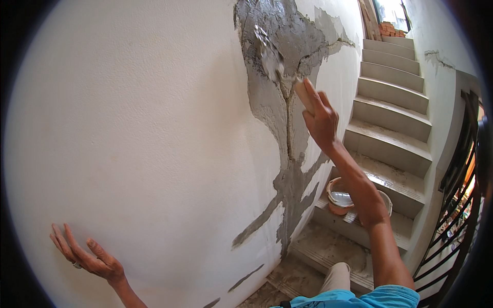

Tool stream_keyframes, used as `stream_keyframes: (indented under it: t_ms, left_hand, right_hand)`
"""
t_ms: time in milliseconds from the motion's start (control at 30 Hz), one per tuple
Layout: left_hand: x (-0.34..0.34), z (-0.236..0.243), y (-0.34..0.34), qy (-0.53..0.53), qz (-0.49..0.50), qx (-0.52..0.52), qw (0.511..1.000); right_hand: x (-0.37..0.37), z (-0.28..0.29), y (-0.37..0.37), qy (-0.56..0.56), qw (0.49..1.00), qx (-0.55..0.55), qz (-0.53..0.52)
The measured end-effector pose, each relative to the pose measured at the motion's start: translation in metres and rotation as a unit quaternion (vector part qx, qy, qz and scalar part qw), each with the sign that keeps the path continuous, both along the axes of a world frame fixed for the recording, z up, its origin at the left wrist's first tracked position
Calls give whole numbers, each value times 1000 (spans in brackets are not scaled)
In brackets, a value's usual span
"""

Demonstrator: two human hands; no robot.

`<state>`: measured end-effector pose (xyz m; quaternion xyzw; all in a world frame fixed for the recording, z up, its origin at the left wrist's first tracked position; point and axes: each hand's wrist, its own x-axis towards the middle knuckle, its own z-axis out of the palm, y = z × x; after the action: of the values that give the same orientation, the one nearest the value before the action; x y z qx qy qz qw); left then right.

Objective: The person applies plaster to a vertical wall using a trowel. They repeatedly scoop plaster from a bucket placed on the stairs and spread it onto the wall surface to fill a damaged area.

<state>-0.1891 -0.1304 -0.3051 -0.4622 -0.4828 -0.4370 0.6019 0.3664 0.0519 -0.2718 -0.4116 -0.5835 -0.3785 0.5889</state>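
Gripping the pale wooden handle of a mortar-laden trowel (280, 64), the right hand (321, 120) is wrapped shut around it and presses the blade against the grey cement patch (280, 31) high on the rough white plastered wall (128, 128). The left hand (84, 254) rests open near the lower left of the wall, fingers spread, holding nothing. The upper patch looks broadly filled, while the narrow dark crack (288, 128) running down from it and the thin grey streaks lower down appear only partly covered. An orange-rimmed bucket (339, 197) stands on the concrete stairs (393, 97) to the right.
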Motion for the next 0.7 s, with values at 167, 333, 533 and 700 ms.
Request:
stream_keyframes:
  t_ms: [167,333,533,700]
  left_hand:
    - [-2,0,2,0,-3,6,1000]
    - [2,-1,1,-8,-21,-1,1000]
    - [3,0,-2,-9,-14,-4,1000]
    - [6,0,-1,-19,-15,-4,1000]
  right_hand:
    - [-8,16,21,-28,999,34,-21]
    - [4,-58,7,-57,998,6,-12]
    - [7,-19,-10,14,1000,-5,22]
    - [16,69,18,43,998,38,0]
